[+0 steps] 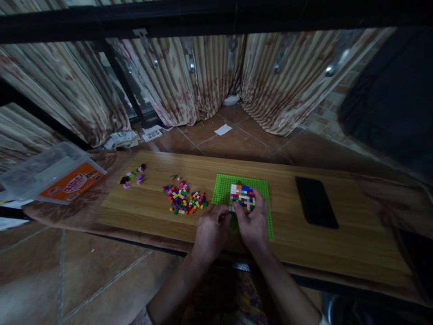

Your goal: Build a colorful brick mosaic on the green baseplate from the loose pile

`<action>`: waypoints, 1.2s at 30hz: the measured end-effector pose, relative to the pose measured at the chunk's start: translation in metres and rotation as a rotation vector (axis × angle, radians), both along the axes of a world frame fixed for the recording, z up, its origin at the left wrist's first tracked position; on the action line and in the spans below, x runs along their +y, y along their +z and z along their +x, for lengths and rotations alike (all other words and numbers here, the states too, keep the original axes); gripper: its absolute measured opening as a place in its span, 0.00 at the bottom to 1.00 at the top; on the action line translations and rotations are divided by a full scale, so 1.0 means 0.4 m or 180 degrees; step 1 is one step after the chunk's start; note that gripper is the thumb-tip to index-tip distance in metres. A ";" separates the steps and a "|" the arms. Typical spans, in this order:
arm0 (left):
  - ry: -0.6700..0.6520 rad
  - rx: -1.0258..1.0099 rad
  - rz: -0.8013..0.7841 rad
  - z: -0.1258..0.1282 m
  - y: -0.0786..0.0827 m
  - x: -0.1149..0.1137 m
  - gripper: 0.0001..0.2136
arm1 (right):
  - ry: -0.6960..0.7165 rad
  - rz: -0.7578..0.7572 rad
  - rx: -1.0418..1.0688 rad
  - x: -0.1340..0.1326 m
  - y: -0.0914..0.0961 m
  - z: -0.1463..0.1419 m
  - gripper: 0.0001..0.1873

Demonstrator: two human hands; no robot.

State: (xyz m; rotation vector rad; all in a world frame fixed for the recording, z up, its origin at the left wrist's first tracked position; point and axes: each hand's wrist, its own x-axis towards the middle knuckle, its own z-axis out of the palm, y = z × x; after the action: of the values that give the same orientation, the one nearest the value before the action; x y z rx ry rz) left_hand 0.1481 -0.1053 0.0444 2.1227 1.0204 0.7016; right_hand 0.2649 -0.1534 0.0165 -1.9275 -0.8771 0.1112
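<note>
A green baseplate (223, 187) lies on a wooden board (338, 243). A patch of small multicoloured bricks (242, 195) is built on it. My right hand (252, 223) rests on the plate's near side, fingers curled against the lower edge of the brick patch. My left hand (211, 230) sits beside it at the plate's left edge, fingertips pinched together next to the right hand's; what they hold is too small to see. A loose pile of coloured bricks (183, 199) lies left of the plate.
A black phone (315, 201) lies flat on the board's right side. Several purple and black bricks (132, 177) sit at the far left. A clear plastic box with an orange label (50, 174) stands off the board's left end. Curtains hang behind, over a tiled floor.
</note>
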 end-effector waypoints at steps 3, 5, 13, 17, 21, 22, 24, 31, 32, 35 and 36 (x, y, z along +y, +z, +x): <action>0.0100 -0.0100 -0.0057 -0.049 -0.009 0.010 0.06 | -0.0017 0.0066 0.0178 -0.001 -0.008 -0.005 0.31; 0.0199 -0.0143 -0.0108 -0.085 -0.018 0.019 0.06 | -0.0067 0.0101 0.0338 -0.002 -0.009 -0.009 0.31; 0.0793 0.0192 -0.0124 -0.198 -0.037 0.037 0.07 | -0.0166 0.0247 0.0646 0.002 -0.026 -0.002 0.32; 0.1043 0.0380 -0.0019 -0.232 -0.050 0.045 0.08 | -0.0174 0.0169 0.0530 -0.016 -0.011 0.004 0.33; 0.1135 0.0509 0.0029 -0.251 -0.058 0.055 0.09 | -0.0082 0.0409 -0.0313 -0.052 0.053 -0.036 0.27; 0.1153 0.0516 0.0039 -0.253 -0.060 0.057 0.09 | 0.0171 0.0505 -0.0461 -0.058 0.068 -0.053 0.22; 0.1185 0.0508 0.0043 -0.256 -0.062 0.061 0.09 | 0.0851 0.0548 -0.0577 -0.064 0.085 -0.092 0.12; 0.1316 0.0560 -0.0036 -0.263 -0.067 0.071 0.11 | 0.1728 -0.0249 -0.0644 0.006 0.012 -0.188 0.11; 0.1297 0.0569 -0.0035 -0.263 -0.067 0.073 0.11 | 0.1729 -0.0307 -0.0707 0.020 0.002 -0.191 0.11; 0.1210 0.0654 -0.0012 -0.259 -0.066 0.078 0.13 | 0.1671 -0.0394 -0.0897 0.053 -0.012 -0.190 0.11; 0.1161 0.0711 0.0009 -0.257 -0.065 0.079 0.13 | 0.1620 -0.0423 -0.0957 0.061 -0.013 -0.187 0.11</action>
State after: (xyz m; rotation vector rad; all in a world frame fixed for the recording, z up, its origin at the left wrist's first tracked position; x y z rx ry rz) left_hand 0.0455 -0.0735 0.0182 2.0713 1.5544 0.6419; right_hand 0.1902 -0.1291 0.0113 -1.8271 -1.5870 0.1875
